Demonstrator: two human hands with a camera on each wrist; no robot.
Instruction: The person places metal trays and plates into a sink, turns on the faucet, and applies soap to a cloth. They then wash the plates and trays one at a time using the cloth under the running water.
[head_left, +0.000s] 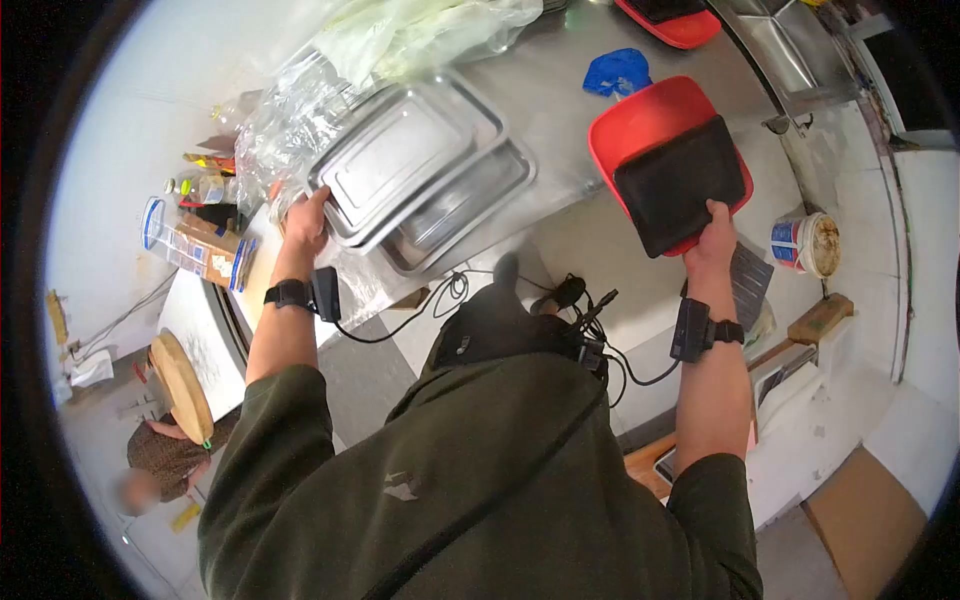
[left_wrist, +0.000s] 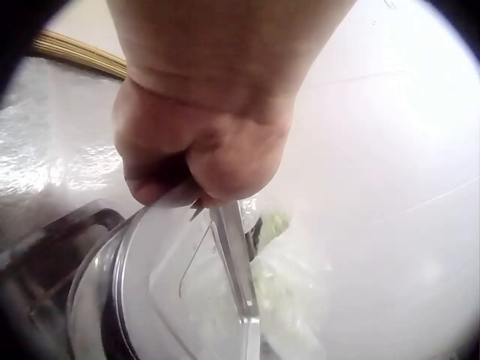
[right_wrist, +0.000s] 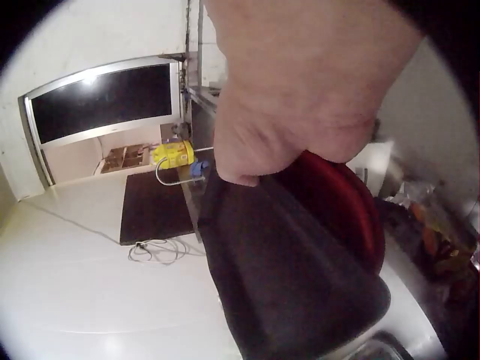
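On the left in the head view, my left hand (head_left: pixel 307 222) grips the near-left rim of a shiny rectangular steel tray (head_left: pixel 405 150). A second steel tray (head_left: pixel 465 205) shows partly beneath it, resting over the table. The left wrist view has the curled left hand (left_wrist: pixel 202 150) at the tray rim (left_wrist: pixel 236 262), its fingertips hidden. On the right, my right hand (head_left: pixel 713 240) pinches the near edge of a black tray (head_left: pixel 680 190) lying over a red tray (head_left: pixel 650 120). Both appear below the right hand (right_wrist: pixel 277 142) in the right wrist view, black tray (right_wrist: pixel 285 262) in front.
The steel table (head_left: pixel 560 150) carries a clear plastic bag of greens (head_left: pixel 420 40), a blue bag (head_left: pixel 617 72) and another red tray (head_left: pixel 690 30). A white bucket (head_left: pixel 805 245) stands at right. Cables (head_left: pixel 590 320) hang by my waist. Another person (head_left: pixel 170 460) is at lower left.
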